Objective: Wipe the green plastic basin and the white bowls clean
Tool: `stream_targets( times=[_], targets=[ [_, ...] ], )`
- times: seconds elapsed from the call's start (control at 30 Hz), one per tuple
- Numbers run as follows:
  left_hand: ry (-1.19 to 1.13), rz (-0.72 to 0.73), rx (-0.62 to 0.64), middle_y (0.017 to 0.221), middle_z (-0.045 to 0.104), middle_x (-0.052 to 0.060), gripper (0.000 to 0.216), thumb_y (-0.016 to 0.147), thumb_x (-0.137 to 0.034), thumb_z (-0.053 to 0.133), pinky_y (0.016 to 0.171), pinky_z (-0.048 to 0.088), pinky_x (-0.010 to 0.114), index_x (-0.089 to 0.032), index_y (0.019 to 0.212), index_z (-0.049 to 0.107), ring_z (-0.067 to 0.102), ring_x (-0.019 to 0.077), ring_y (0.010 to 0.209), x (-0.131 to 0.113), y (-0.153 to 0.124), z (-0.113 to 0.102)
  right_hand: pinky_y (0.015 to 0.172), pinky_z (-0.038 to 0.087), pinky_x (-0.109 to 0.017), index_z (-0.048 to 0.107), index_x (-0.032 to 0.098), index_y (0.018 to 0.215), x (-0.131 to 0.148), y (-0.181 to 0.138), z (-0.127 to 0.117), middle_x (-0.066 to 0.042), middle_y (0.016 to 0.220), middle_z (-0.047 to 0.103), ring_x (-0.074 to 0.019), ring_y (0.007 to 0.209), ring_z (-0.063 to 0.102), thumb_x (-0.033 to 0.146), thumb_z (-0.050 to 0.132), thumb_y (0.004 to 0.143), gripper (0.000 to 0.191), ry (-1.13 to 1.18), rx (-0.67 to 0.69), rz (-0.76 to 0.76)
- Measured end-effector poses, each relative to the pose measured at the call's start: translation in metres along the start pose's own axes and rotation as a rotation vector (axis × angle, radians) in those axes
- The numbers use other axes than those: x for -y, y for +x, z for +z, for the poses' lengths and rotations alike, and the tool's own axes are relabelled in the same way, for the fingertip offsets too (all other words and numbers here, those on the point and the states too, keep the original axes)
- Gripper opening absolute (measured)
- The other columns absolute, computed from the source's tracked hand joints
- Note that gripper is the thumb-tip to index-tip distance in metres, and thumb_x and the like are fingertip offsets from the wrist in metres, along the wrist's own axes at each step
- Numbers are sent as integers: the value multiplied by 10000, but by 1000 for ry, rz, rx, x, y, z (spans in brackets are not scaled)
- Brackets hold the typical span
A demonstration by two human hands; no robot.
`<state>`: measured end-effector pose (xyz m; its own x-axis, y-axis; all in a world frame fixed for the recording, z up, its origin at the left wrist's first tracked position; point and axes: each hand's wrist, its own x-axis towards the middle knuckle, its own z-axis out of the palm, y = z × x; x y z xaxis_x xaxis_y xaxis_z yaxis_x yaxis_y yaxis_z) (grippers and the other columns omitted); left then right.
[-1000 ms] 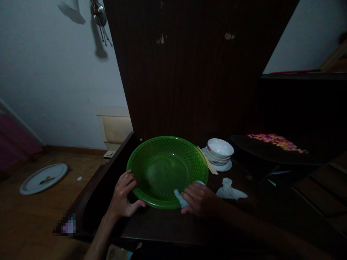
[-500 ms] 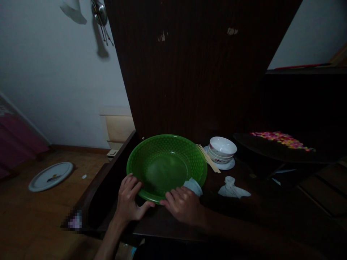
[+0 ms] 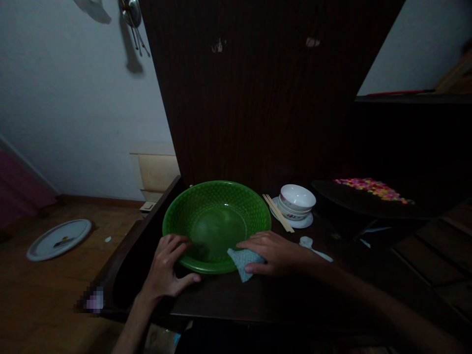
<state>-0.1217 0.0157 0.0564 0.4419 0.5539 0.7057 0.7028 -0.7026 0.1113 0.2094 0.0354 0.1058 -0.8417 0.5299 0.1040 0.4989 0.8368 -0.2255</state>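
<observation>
A large green plastic basin (image 3: 217, 216) sits on a dark wooden table (image 3: 258, 300). My left hand (image 3: 165, 265) holds its near-left rim, fingers over the edge and thumb on the table side. My right hand (image 3: 275, 253) presses a small pale blue cloth (image 3: 241, 259) against the basin's near-right rim, with the fingers curled over the cloth.
A stack of white bowls on a saucer (image 3: 296, 201) stands behind the basin, with wooden chopsticks (image 3: 278, 220) beside it. A crumpled white tissue (image 3: 313, 246) lies to the right. A dark tray with colourful pieces (image 3: 368, 189) is farther right. A white plate (image 3: 59, 239) lies on the floor.
My right hand has slid the cloth along the basin's near rim, first left and then back to the right. The left hand stays on the rim.
</observation>
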Motion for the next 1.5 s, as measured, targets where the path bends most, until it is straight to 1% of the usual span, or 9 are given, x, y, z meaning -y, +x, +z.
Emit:
stream_targets(
  times=[0.17,0.37,0.6,0.73,1.07,1.2,1.3,1.4,1.5],
  targets=[
    [-23,63,4,741,642,49,477,703,-664,723,839,490,456,-198,771,644,606,255,786,15,7,-4,883,467,-326,674,147,1165,-18,-2,-9,-98,1078,736,-194,999,657,348,376,1052,377,121,56,-100],
    [-23,37,-36,624,559,11,471,659,-638,776,715,473,402,-199,663,606,532,195,630,10,7,-1,630,409,-282,655,141,826,-4,9,12,-66,723,679,-153,656,599,292,302,1067,453,-44,-9,-26],
    [12,42,-73,643,601,30,487,665,-659,761,717,474,401,-193,669,620,556,199,636,3,6,0,551,344,-293,678,135,939,40,39,15,-105,750,723,-190,620,656,306,344,1046,390,-209,167,172],
    [73,19,-71,632,594,38,468,674,-634,752,707,472,399,-188,658,608,561,209,639,-4,6,6,605,399,-304,695,157,980,62,59,15,-132,842,747,-239,727,702,319,334,1040,400,-181,130,282],
    [195,-91,-87,588,560,22,387,743,-526,735,680,429,370,-210,620,548,539,206,631,-43,13,27,602,367,-278,710,139,955,61,79,14,-122,870,760,-194,711,684,308,347,1050,412,-42,73,270],
    [191,-140,-112,643,600,31,373,764,-539,726,692,445,379,-200,716,577,567,218,659,-61,16,34,584,328,-274,709,134,940,52,78,10,-107,853,755,-171,696,663,300,359,1054,403,-1,103,230],
    [110,-146,-82,809,673,75,475,764,-598,715,704,483,379,-164,931,621,617,240,750,-61,14,30,582,324,-269,709,143,982,39,73,0,-94,838,747,-168,689,647,309,375,1051,379,-1,123,251],
    [37,-73,-16,1017,701,120,586,794,-600,681,912,502,453,-149,1154,583,652,284,958,-42,10,16,609,354,-269,706,142,1016,19,68,-14,-104,865,744,-180,718,655,303,397,1045,350,-68,110,286],
    [37,-22,84,1126,692,120,561,808,-529,690,1120,362,569,-164,1217,570,649,298,1062,-12,5,2,647,398,-267,705,141,1066,-5,64,-26,-125,897,745,-198,768,681,297,395,1045,348,-174,91,311]
  ],
)
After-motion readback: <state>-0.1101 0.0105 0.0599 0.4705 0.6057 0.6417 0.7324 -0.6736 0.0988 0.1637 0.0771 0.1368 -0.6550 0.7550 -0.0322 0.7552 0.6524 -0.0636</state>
